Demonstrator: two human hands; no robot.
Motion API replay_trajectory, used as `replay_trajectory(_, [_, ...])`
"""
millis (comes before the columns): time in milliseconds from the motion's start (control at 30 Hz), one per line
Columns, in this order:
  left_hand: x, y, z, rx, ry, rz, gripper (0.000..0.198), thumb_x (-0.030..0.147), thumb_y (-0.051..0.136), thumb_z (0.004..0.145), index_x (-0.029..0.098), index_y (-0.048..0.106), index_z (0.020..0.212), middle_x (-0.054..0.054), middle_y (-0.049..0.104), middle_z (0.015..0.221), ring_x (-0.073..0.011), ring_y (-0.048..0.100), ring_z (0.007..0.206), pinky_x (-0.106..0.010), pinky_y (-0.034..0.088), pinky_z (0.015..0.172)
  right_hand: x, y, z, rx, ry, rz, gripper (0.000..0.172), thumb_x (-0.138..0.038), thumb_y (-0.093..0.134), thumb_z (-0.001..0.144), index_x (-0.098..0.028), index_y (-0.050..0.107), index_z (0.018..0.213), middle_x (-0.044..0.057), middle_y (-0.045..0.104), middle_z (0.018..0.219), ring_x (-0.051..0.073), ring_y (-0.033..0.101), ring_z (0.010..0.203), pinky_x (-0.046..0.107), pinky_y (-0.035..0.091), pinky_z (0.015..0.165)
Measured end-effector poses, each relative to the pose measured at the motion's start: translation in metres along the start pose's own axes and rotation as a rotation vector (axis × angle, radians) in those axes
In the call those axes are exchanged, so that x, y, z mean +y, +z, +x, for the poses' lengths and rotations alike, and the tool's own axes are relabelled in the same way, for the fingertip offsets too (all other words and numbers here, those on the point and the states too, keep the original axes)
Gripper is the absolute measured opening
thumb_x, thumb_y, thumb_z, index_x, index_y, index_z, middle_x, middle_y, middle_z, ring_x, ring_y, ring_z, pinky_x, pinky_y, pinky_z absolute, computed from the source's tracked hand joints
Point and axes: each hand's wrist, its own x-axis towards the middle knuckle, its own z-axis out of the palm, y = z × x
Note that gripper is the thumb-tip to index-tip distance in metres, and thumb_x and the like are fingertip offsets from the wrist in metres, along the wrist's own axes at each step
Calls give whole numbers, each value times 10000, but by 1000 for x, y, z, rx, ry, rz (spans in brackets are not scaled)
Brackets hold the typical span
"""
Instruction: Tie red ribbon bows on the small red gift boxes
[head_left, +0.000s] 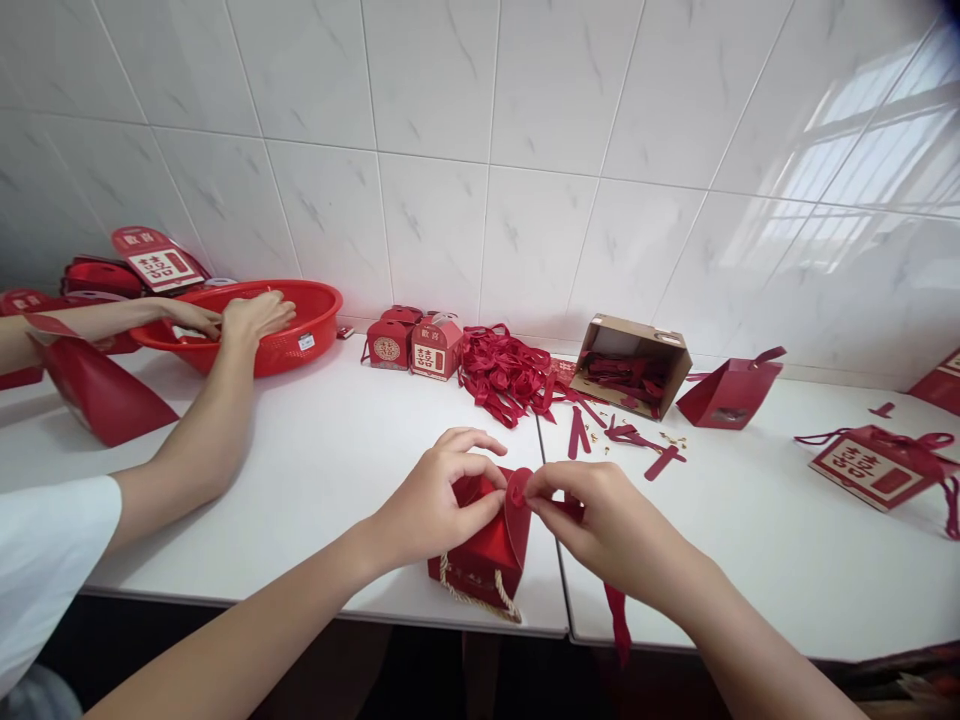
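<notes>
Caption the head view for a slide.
Left hand and right hand at the top of a rope-handled red box, while a co-worker's hands reach into a red basin.

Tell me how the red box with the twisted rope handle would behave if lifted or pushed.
The red box looks like folded card, so it is probably light and fairly stiff, though apt to dent. Its flat faces suggest sliding rather than rolling. The rope handle droops, so it would likely swing loosely.
</notes>
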Motion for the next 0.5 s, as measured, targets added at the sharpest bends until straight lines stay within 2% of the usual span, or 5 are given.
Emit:
replay_trajectory(133, [1,-1,1,115,115,45,130,175,548,792,203,666,747,-56,614,1013,-174,592,938,-307,488,845,3,2,6,96,-31,61,166,-268,496,857,-229,611,971,36,640,944,164,580,825,289,459,717])
replay_trajectory(233, [5,-3,4,286,289,141,131,146,556,793,205,674,796,-56,611,989,-158,596,898,-285,492,811,6,6,15,176,-92,179,266,-315,522,852,-224,574,1096,63,592,1125,194,541,1026,335,434,882])
replay_trajectory(367, [12,-11,3,496,339,211,117,148,582,783,209,663,842,-49,610,948,-165,586,908,-295,485,823,1,4,26,136,-79,393,198,-334,503,868,-193,633,820,21,659,816,157,602,785,290,477,759])
replay_trajectory(433, [14,-16,-3,423,210,209,139,195,587,791,213,641,918,-50,607,974,-177,579,935,-311,482,839,-2,-5,20,253,-77,446,197,-341,524,862,-193,626,782,15,650,759,149,594,731,279,477,713])
replay_trajectory(500, [13,-19,-15,255,53,207,199,262,593,792,223,611,986,-47,605,1007,-189,579,937,-323,488,830,0,-17,2,474,-93,474,155,-333,532,865,-210,620,837,24,648,815,157,592,773,282,476,718])
